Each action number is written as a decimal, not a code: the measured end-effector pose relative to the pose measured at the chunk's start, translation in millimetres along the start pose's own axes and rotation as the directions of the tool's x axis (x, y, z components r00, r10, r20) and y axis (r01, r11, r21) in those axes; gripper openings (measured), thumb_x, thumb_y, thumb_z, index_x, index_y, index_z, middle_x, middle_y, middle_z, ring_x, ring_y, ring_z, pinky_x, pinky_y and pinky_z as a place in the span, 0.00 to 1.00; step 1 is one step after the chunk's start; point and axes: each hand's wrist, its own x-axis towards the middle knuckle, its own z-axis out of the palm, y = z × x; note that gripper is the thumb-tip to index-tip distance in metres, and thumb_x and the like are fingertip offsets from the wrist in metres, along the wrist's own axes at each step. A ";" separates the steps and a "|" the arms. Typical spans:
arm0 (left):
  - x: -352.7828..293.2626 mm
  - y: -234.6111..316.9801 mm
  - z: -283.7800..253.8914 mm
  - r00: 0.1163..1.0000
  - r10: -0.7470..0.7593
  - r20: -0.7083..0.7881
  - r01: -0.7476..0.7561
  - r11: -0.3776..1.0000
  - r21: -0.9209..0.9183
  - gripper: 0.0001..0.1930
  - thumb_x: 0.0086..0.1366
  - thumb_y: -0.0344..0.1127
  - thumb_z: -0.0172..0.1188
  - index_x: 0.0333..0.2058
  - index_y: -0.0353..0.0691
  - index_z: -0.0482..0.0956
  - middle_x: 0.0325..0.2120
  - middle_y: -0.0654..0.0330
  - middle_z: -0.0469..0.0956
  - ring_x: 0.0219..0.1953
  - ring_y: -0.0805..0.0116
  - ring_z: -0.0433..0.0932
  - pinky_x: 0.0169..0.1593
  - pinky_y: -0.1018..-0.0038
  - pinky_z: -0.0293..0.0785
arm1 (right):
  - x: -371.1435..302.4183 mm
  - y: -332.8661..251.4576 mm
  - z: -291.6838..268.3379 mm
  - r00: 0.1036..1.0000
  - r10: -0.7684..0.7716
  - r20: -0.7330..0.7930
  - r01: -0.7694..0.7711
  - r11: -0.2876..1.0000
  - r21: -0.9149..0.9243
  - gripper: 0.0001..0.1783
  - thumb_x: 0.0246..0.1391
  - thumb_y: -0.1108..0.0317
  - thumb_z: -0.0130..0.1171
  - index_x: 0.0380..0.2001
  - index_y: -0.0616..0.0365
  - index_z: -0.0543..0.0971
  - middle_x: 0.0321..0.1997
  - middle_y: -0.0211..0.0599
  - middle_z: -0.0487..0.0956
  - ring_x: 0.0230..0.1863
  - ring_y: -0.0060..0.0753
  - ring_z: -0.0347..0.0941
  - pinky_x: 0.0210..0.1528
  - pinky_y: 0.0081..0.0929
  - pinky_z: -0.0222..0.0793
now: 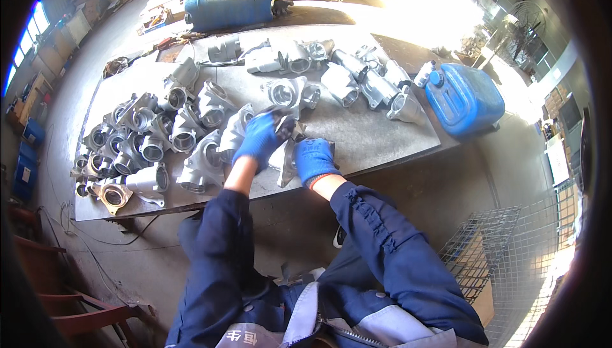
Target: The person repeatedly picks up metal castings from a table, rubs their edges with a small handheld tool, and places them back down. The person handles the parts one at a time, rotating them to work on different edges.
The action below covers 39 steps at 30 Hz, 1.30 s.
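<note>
Both my hands wear blue work gloves with dark-coated fingers. My right hand [315,159] is closed on a silvery metal casting [284,164] at the table's near edge. The casting has a flanged end and is partly hidden by the gloves. My left hand [260,139] is over the far side of that casting, its dark fingertips bent and smeared by motion. Whether they grip anything I cannot make out. Close by on the left lies another casting [235,132]. Just beyond my hands sits a round-mouthed casting [285,95].
Several similar castings [141,120] crowd the left of the grey metal tabletop [376,141], with more along its far side. A blue jerrycan [464,98] stands at the right corner beside a small white bottle [424,73]. Beyond lies a blue drum [229,7]. A wire mesh basket [478,252] is at lower right.
</note>
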 end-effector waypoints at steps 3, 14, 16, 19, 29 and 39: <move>33.7 5.5 -7.8 0.765 -0.305 0.568 0.334 0.941 0.055 0.23 0.69 0.53 0.48 0.44 0.36 0.77 0.43 0.44 0.77 0.47 0.44 0.74 0.50 0.61 0.69 | -9.9 -7.1 -30.9 0.999 0.010 0.035 -0.011 1.000 0.011 0.10 0.55 0.65 0.55 0.33 0.51 0.85 0.36 0.38 0.84 0.37 0.39 0.82 0.38 0.35 0.76; 20.7 -15.8 17.8 0.901 -0.163 0.403 0.136 0.986 0.095 0.23 0.68 0.51 0.46 0.35 0.33 0.77 0.36 0.40 0.76 0.43 0.40 0.73 0.48 0.58 0.69 | -49.9 -23.1 4.7 1.000 -0.018 0.000 0.018 0.984 0.176 0.08 0.51 0.67 0.55 0.25 0.53 0.83 0.24 0.38 0.82 0.26 0.39 0.81 0.24 0.40 0.71; 19.6 -12.4 18.9 0.874 -0.220 0.434 0.206 0.975 0.080 0.18 0.67 0.47 0.50 0.36 0.35 0.78 0.38 0.41 0.76 0.44 0.42 0.73 0.48 0.59 0.70 | -59.2 -31.1 31.5 0.997 -0.006 -0.074 0.020 0.983 0.184 0.07 0.51 0.67 0.54 0.29 0.52 0.81 0.22 0.36 0.81 0.22 0.37 0.78 0.21 0.41 0.67; 14.3 -18.6 21.9 0.906 -0.192 0.377 0.207 0.978 0.001 0.18 0.67 0.47 0.50 0.39 0.36 0.76 0.40 0.42 0.76 0.45 0.42 0.73 0.49 0.60 0.70 | -76.3 -42.3 67.6 0.934 0.048 -0.355 0.028 0.978 0.206 0.07 0.52 0.67 0.53 0.33 0.51 0.79 0.23 0.36 0.80 0.21 0.38 0.77 0.23 0.42 0.68; -23.5 5.2 13.6 0.907 -0.421 0.018 0.405 0.858 -0.315 0.24 0.68 0.51 0.47 0.52 0.37 0.72 0.49 0.42 0.73 0.49 0.42 0.73 0.50 0.60 0.71 | -137.7 -29.3 116.3 0.992 0.098 0.079 -0.125 0.846 0.519 0.13 0.57 0.56 0.50 0.32 0.52 0.79 0.26 0.48 0.81 0.27 0.50 0.80 0.30 0.46 0.73; -115.5 43.8 22.6 0.736 -0.677 -0.003 0.616 0.671 -0.412 0.17 0.73 0.45 0.44 0.47 0.36 0.70 0.24 0.49 0.77 0.26 0.55 0.79 0.29 0.68 0.73 | -34.7 9.4 35.5 0.991 -0.120 0.059 0.056 0.772 0.633 0.20 0.52 0.60 0.58 0.47 0.56 0.76 0.39 0.54 0.80 0.43 0.57 0.77 0.47 0.46 0.73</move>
